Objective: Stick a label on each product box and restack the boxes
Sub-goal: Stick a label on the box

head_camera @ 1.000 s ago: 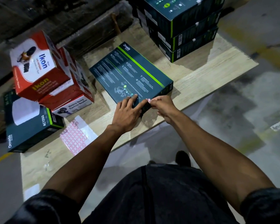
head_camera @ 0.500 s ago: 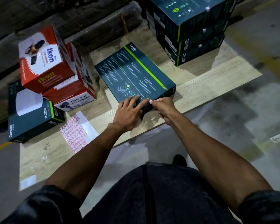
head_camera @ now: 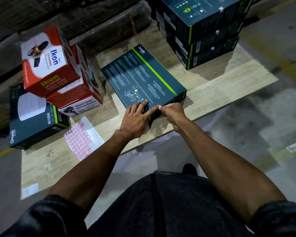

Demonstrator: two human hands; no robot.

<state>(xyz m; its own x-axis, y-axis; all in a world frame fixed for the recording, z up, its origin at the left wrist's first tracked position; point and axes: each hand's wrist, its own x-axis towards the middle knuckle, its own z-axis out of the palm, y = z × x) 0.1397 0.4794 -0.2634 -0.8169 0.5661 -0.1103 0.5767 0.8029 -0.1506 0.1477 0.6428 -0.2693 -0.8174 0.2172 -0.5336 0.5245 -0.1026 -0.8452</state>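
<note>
A flat dark teal Omada box (head_camera: 143, 81) with a green stripe lies on the wooden board (head_camera: 220, 89). My left hand (head_camera: 137, 117) rests on the box's near corner with straight fingers. My right hand (head_camera: 173, 112) pinches a small pink-edged label (head_camera: 159, 107) at the box's near edge, right by my left fingertip. A sheet of red-bordered labels (head_camera: 80, 139) lies on the board to the left. A stack of three dark Omada boxes (head_camera: 203, 29) stands at the back right.
Red and white Ikon boxes (head_camera: 53, 65) are piled at the left over a carton sealer box (head_camera: 82, 106). A teal AC1350 box (head_camera: 34, 117) lies further left. Grey concrete floor surrounds the board. My dark trousers fill the bottom.
Both hands stay at the box's near corner with the label between them. The view has shifted slightly; the objects themselves have not moved.
</note>
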